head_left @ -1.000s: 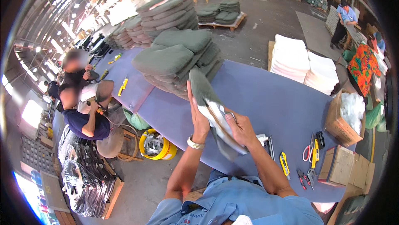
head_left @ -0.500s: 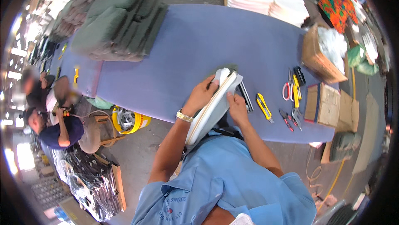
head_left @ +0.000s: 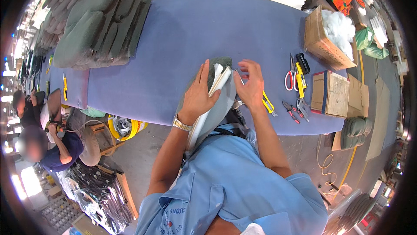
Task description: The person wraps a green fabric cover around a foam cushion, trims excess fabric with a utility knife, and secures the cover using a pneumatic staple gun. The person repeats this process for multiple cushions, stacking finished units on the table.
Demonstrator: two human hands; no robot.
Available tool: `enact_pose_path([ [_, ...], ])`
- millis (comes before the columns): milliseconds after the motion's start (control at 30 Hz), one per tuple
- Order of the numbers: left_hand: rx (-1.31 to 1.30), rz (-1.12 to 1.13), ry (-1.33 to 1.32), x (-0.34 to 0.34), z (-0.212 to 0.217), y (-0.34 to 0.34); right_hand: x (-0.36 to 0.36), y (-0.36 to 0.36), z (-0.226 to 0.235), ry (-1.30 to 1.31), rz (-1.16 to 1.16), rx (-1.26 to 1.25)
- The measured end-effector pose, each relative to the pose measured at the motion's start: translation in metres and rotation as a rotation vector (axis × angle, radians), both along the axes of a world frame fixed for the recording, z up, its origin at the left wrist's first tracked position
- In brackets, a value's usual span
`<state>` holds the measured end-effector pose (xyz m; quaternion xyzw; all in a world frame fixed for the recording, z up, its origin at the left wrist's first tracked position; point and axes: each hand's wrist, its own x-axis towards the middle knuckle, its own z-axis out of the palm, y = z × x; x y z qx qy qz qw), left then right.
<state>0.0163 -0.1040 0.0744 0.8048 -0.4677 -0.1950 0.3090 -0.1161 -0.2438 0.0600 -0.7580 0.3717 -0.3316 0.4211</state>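
Note:
A long grey-green fabric pad with a white edge strip (head_left: 211,90) stands on edge, running from my body to the near part of the table. My left hand (head_left: 199,95) lies flat along its left face, fingers stretched out and thumb over the white edge. Dark green fabric (head_left: 222,61) shows at the pad's far end. Just right of that end, my right hand (head_left: 251,85) is raised with fingers spread and slightly bent, holding nothing. A dark tool (head_left: 236,112) lies between the pad and my right wrist, partly hidden. Beside that wrist rests a yellow utility knife (head_left: 269,105).
Red-handled scissors (head_left: 290,78), another yellow knife (head_left: 300,81) and pliers (head_left: 292,111) lie at the right, near cardboard boxes (head_left: 332,94). Stacked dark green pads (head_left: 100,31) stand at the far left. Below the left edge is a yellow bucket (head_left: 124,131); a co-worker (head_left: 65,148) sits beyond.
My hands have let go of their pinch on the pad's far end. The left now lies flat on its side; the right has lifted off and spread. The view has shifted slightly.

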Motion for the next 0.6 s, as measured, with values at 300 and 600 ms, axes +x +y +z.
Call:
enact_pose_path([
  [300,-0.072,0.009,0.029,-0.003,-0.007,-0.001,0.033,-0.004,-0.003,0.328,0.086,-0.137],
  [600,-0.005,0.031,0.045,-0.003,-0.005,0.003,0.028,-0.034,-0.003,0.316,0.108,-0.129],
])
